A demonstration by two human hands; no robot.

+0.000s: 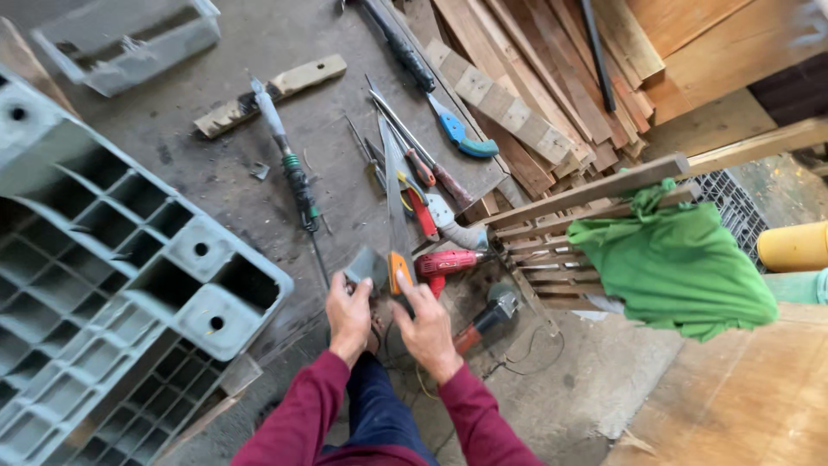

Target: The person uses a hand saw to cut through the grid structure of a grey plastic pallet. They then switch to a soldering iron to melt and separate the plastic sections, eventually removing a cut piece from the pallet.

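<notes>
With the right hand (424, 321) gripping the orange-handled handsaw (397, 207) and the left hand (349, 312) pinching a small grey block (366, 266) at nine o'clock of it, the teeth might nick the left fingers if the blade slips.

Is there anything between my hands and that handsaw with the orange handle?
Nothing visible. The right hand already touches the handsaw at its orange handle, and the left hand rests on a grey block right beside it. The red drill lies just right of the handle, not in the way.
</notes>
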